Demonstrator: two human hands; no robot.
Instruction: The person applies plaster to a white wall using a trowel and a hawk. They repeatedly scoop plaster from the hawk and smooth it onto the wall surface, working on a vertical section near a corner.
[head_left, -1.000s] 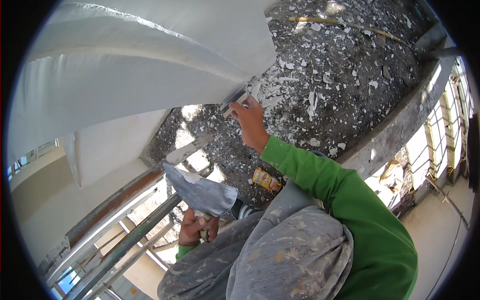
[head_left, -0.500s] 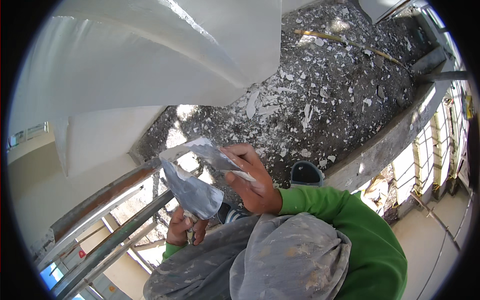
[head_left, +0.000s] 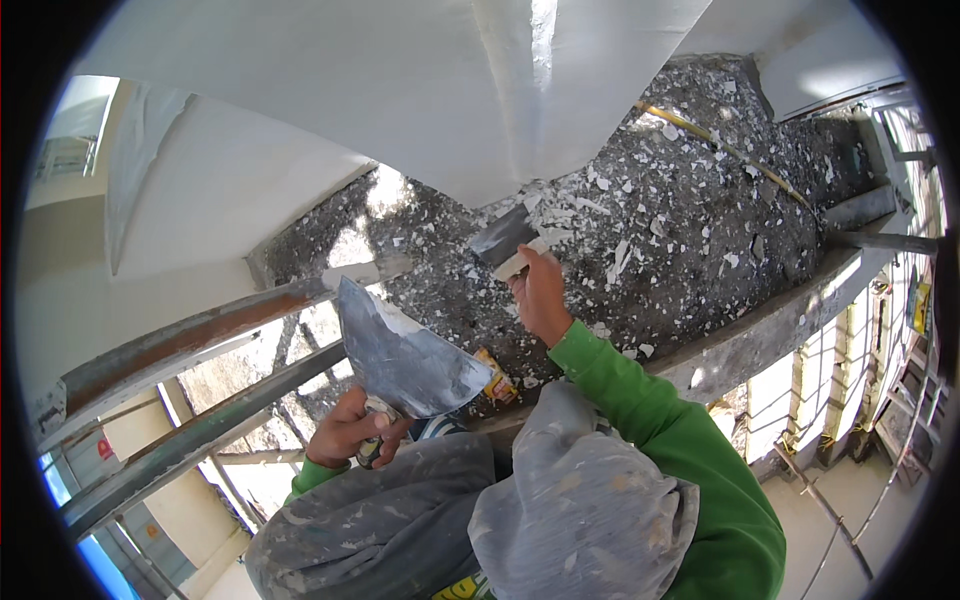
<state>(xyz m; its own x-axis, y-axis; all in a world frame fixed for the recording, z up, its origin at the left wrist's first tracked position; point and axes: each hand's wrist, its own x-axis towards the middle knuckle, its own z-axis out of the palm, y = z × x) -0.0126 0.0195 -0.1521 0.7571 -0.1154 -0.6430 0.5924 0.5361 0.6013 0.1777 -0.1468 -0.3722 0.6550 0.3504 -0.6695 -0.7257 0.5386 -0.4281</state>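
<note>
My left hand (head_left: 346, 430) is wrapped round the handle of a wide putty knife (head_left: 405, 358), whose broad grey blade carries a strip of white putty along its upper edge. Further forward, my right hand (head_left: 541, 298) grips a smaller flat scraper (head_left: 503, 238) by its pale back edge. Its dark blade points up and left, close below the lower end of the white wall corner (head_left: 515, 150); whether it touches the wall I cannot tell. The two tools are apart.
White flakes litter the dark rough floor (head_left: 690, 240), where a yellowish stick (head_left: 740, 150) lies. Metal and wooden rails (head_left: 200, 435) cross at my left. A concrete ledge (head_left: 760, 320) runs along the right. A yellow packet (head_left: 494, 376) lies beside the large blade.
My right hand has moved the scraper away from the wide blade, forward toward the wall corner. The wide putty knife has turned and sits slightly further right. The whole view has shifted.
</note>
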